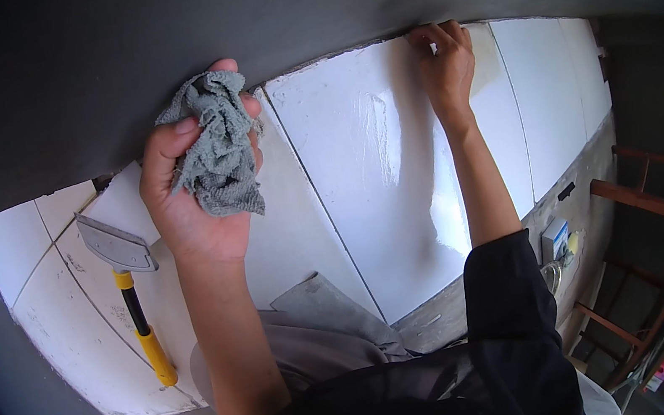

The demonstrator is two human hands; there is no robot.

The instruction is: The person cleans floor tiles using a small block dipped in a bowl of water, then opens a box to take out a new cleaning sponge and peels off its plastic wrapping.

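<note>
My left hand (210,231) is closed around a crumpled grey-green cloth (222,151), raised above the tiles close to the dark wall. Up where the white tile (340,143) meets the wall, my right hand (450,72) has its fingers curled together at the edge. Whatever those fingers pinch, if anything, is hidden. Wet streaks shine on the tile to the left of my right hand and beneath its forearm. A scraper (139,307) with a wide blade and a yellow and black handle lies left of my left forearm.
The dark grey wall (304,7) runs along the far edge of the tiles. At right stand a brown wooden frame (645,202) and a small blue and white box (555,240). A grey cloth piece (325,306) lies near my lap.
</note>
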